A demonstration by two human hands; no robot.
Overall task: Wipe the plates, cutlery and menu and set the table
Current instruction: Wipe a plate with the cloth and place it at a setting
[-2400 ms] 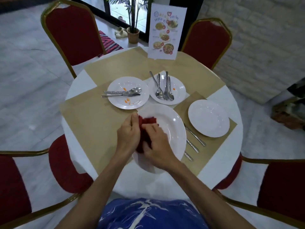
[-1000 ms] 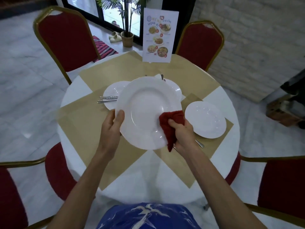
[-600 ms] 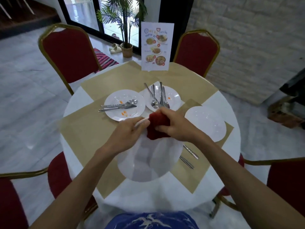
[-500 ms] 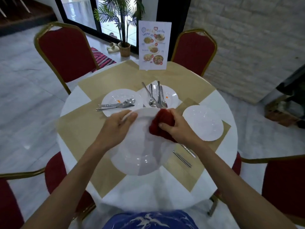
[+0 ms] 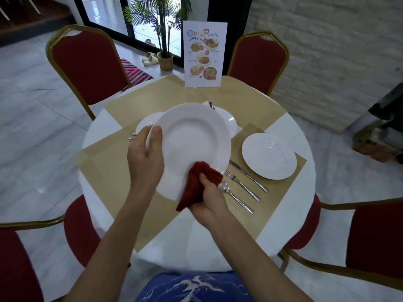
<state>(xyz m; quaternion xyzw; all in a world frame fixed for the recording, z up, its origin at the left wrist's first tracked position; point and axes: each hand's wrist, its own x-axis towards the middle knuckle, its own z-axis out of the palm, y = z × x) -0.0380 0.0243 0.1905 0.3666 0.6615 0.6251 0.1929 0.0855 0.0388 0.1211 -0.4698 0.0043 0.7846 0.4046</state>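
Observation:
I hold a large white plate [image 5: 192, 140] tilted up above the table, its face toward me. My left hand [image 5: 146, 158] grips its left rim, thumb on the front. My right hand [image 5: 209, 199] presses a dark red cloth [image 5: 197, 184] against the plate's lower rim. A clean white plate [image 5: 269, 159] lies on the right placemat, with a knife [image 5: 248, 176], fork [image 5: 242, 185] and spoon [image 5: 235, 197] to its left. Two more plates [image 5: 230, 123] sit behind the raised plate, mostly hidden. The menu card [image 5: 204, 54] stands at the far edge.
The round white table [image 5: 290, 214] carries tan placemats [image 5: 104, 168]. Red chairs with gold frames stand around it, one at the back left [image 5: 87, 62], one at the back right [image 5: 258, 59], others at both near sides. A potted plant [image 5: 164, 59] stands by the window.
The plate has swung from lying low and flat to tilted up facing me. The cloth has moved from the plate's top edge down to its lower rim.

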